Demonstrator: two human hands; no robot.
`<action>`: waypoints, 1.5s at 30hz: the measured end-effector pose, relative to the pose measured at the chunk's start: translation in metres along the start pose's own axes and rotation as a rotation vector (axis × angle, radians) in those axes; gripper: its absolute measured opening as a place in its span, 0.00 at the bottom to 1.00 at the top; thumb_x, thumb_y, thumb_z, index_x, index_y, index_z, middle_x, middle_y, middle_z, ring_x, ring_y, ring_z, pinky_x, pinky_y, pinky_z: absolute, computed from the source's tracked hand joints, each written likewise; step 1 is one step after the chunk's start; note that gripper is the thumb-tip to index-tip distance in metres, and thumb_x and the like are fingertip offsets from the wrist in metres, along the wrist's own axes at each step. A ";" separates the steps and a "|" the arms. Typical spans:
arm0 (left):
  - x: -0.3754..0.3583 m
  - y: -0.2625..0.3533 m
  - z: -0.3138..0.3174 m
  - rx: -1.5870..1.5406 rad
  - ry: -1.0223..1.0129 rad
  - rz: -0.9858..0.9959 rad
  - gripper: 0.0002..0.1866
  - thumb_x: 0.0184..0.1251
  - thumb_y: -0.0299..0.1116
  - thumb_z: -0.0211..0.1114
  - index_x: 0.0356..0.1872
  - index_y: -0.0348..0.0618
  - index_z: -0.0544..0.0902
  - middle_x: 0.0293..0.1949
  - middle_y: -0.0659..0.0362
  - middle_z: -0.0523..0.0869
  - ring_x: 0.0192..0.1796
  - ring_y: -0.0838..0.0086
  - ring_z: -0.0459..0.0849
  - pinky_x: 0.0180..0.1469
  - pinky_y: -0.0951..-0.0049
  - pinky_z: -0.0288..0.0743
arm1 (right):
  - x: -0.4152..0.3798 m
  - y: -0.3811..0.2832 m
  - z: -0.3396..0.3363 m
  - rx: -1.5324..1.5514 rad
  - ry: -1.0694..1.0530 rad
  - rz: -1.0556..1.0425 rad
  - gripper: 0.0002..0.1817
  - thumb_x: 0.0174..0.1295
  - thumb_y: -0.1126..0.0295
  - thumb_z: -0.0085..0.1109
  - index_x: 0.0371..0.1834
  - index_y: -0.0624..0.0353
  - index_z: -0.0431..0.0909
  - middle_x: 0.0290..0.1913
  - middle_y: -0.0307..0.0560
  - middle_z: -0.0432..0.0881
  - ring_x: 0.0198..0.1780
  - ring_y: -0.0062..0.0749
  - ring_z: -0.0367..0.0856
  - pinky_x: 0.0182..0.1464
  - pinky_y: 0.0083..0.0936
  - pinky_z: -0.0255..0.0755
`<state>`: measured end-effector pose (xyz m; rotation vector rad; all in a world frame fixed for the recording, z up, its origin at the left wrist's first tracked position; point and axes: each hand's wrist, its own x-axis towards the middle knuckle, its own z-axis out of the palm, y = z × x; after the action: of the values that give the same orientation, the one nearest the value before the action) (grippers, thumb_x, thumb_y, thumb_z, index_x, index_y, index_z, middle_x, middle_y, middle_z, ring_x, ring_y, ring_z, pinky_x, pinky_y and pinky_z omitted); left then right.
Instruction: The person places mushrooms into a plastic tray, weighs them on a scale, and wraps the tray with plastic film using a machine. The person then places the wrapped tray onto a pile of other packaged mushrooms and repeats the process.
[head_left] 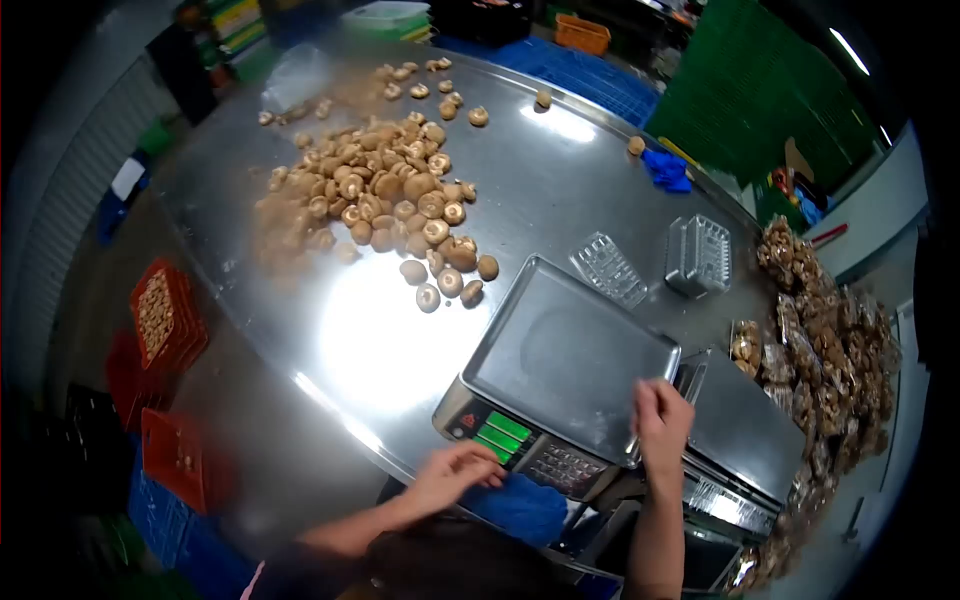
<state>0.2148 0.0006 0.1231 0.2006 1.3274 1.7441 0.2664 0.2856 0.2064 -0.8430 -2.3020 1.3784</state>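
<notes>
A digital weighing scale (565, 360) with a flat metal pan and lit green displays stands in front of me on the steel table (560, 190). My left hand (462, 472) hovers beside the display, fingers loosely bent and apart from the thumb, with nothing visible in it. Over the pan's right front corner is my right hand (662, 425), its fingers drawn together; whatever they may hold is too small or hidden. Beyond the pan lie a clear plastic tray (610, 268) and a stack of clear trays (698, 255). A heap of brown mushrooms (385, 190) spreads at the far left.
A blue plastic bag (520, 508) hangs below the scale. To its right is a metal sealing machine (745, 425). Many packed mushroom bags (835, 350) pile up along the right. Red crates (175, 460) stand on the left floor. A blue glove (667, 170) lies by the far edge.
</notes>
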 end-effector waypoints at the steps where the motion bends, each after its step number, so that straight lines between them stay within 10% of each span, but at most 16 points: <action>1: 0.001 0.011 -0.029 0.017 0.070 0.032 0.10 0.74 0.29 0.56 0.49 0.34 0.78 0.41 0.51 0.86 0.42 0.70 0.86 0.47 0.72 0.80 | 0.017 0.003 0.021 -0.097 -0.028 -0.006 0.11 0.65 0.69 0.60 0.29 0.64 0.78 0.15 0.39 0.74 0.19 0.16 0.72 0.23 0.17 0.64; 5: 0.010 0.060 -0.132 0.033 0.390 0.006 0.09 0.70 0.32 0.59 0.42 0.35 0.80 0.34 0.51 0.86 0.34 0.67 0.87 0.41 0.69 0.82 | 0.108 0.031 0.062 -0.255 0.117 -0.212 0.12 0.59 0.74 0.63 0.46 0.63 0.80 0.40 0.50 0.85 0.36 0.32 0.84 0.40 0.25 0.76; 10: 0.015 0.068 -0.253 0.286 0.494 0.140 0.10 0.69 0.34 0.60 0.40 0.35 0.79 0.31 0.51 0.85 0.31 0.67 0.86 0.38 0.69 0.82 | 0.228 0.107 0.064 -0.689 0.074 -0.143 0.29 0.54 0.68 0.69 0.59 0.65 0.72 0.58 0.58 0.77 0.63 0.49 0.73 0.64 0.36 0.67; 14: 0.026 0.060 -0.269 0.247 0.605 0.137 0.09 0.69 0.32 0.58 0.39 0.34 0.79 0.30 0.51 0.85 0.30 0.66 0.86 0.35 0.69 0.82 | 0.272 0.131 0.080 -0.921 -0.260 0.092 0.61 0.33 0.55 0.82 0.71 0.67 0.55 0.69 0.62 0.63 0.73 0.51 0.59 0.73 0.35 0.58; 20: 0.058 0.066 -0.228 -0.149 0.558 -0.141 0.08 0.70 0.29 0.57 0.40 0.34 0.78 0.31 0.48 0.86 0.29 0.63 0.87 0.32 0.69 0.82 | 0.287 0.152 0.089 -0.975 -0.261 0.062 0.62 0.28 0.52 0.85 0.67 0.66 0.58 0.62 0.59 0.72 0.65 0.53 0.69 0.68 0.37 0.64; 32: 0.105 0.081 -0.172 -0.056 0.236 -0.058 0.08 0.71 0.29 0.58 0.40 0.33 0.79 0.33 0.49 0.86 0.32 0.65 0.87 0.36 0.70 0.82 | 0.276 0.124 0.088 -1.047 -0.235 -0.100 0.54 0.30 0.54 0.83 0.61 0.66 0.62 0.48 0.60 0.80 0.53 0.58 0.76 0.59 0.42 0.70; 37: 0.104 0.101 -0.176 0.004 0.191 -0.021 0.14 0.68 0.37 0.64 0.43 0.33 0.79 0.32 0.50 0.86 0.32 0.66 0.85 0.39 0.68 0.81 | 0.268 0.017 0.079 -0.752 -0.051 -0.349 0.56 0.33 0.58 0.81 0.67 0.65 0.58 0.49 0.65 0.78 0.53 0.58 0.76 0.58 0.43 0.69; 42: 0.146 0.144 -0.166 0.076 0.088 0.299 0.32 0.66 0.43 0.64 0.66 0.36 0.68 0.58 0.51 0.78 0.61 0.64 0.77 0.58 0.64 0.73 | 0.205 -0.108 0.145 -0.194 -0.586 -0.382 0.56 0.41 0.56 0.79 0.73 0.57 0.53 0.55 0.57 0.77 0.60 0.45 0.74 0.64 0.37 0.65; 45: 0.162 0.150 -0.159 -0.047 0.122 0.469 0.23 0.69 0.33 0.59 0.63 0.36 0.70 0.55 0.52 0.80 0.55 0.68 0.80 0.59 0.69 0.71 | 0.153 -0.105 0.215 0.241 -1.032 -0.210 0.52 0.51 0.54 0.73 0.74 0.59 0.52 0.61 0.54 0.74 0.64 0.42 0.71 0.69 0.37 0.61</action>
<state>-0.0568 0.0075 0.1225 0.4111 1.4024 2.2060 -0.0031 0.1982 0.1924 0.2952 -2.6488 2.2546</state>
